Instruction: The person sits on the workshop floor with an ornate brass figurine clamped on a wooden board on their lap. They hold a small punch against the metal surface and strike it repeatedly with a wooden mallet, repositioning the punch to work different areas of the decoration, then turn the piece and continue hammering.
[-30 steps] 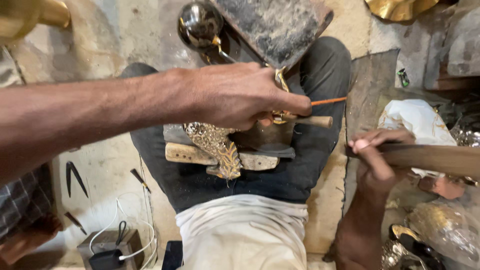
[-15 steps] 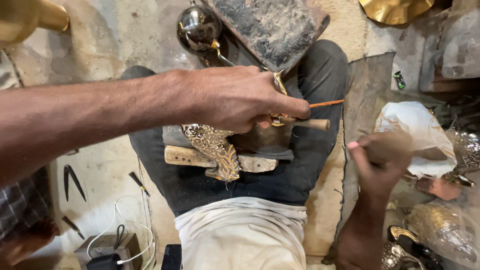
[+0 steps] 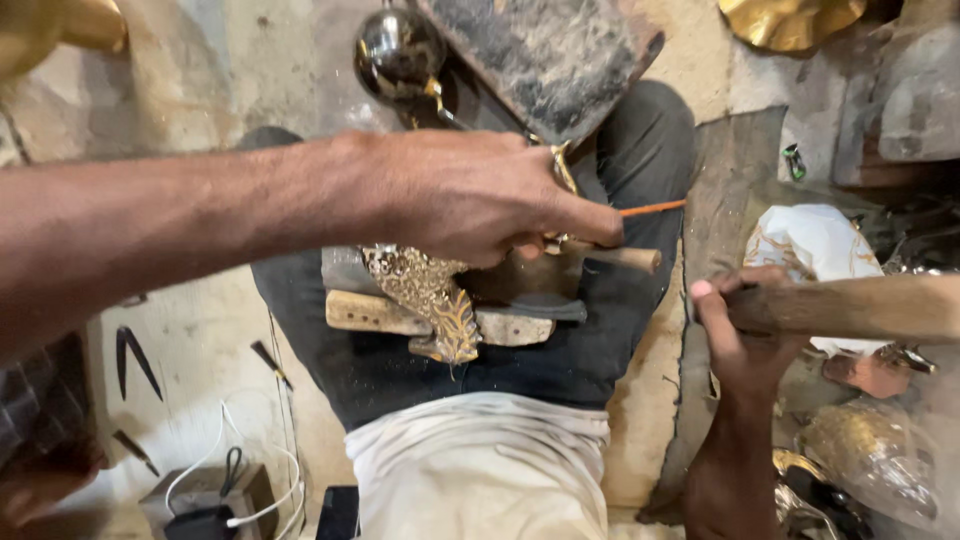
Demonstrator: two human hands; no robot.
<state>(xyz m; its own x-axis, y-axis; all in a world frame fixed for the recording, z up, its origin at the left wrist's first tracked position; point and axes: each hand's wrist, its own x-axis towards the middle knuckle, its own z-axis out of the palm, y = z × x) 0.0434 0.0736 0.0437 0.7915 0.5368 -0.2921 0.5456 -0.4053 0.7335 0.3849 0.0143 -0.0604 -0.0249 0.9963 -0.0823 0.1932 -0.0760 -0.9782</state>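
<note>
Brasswork sits at the centre of your lap: an ornate gold piece (image 3: 430,300) lies across a wooden block (image 3: 370,312), its long axis running from about ten o'clock down to four o'clock, the narrow fluted end pointing toward your waist.

Your left hand (image 3: 470,195) reaches in from nine o'clock and covers the top of the piece. Its fingers are closed around a slim tool with a pale wooden handle (image 3: 625,257), and an orange rod (image 3: 652,208) juts out past your knuckles toward three o'clock. The tool's working end is hidden under your hand, so you cannot tell exactly where it meets the metal; the brass piece lies just below the fingers, at about six o'clock from them.

Your right hand (image 3: 740,335) is out at three o'clock from the piece, well apart from it, fingers wrapped tight around a thick wooden handle (image 3: 850,308) that runs off toward the right edge. The head of that tool is out of view. So the left hand is the nearer one and is touching or nearly touching the work, while the right holds its handle level, roughly at right angles to the piece's long axis.

Around you: a dark round metal vessel (image 3: 398,52) at twelve o'clock, a rough stone slab (image 3: 550,55) beside it, a white patterned cloth bundle (image 3: 815,245) at two o'clock, and small dark tools (image 3: 135,360) and a white cable (image 3: 215,450) on the floor at eight o'clock.
</note>
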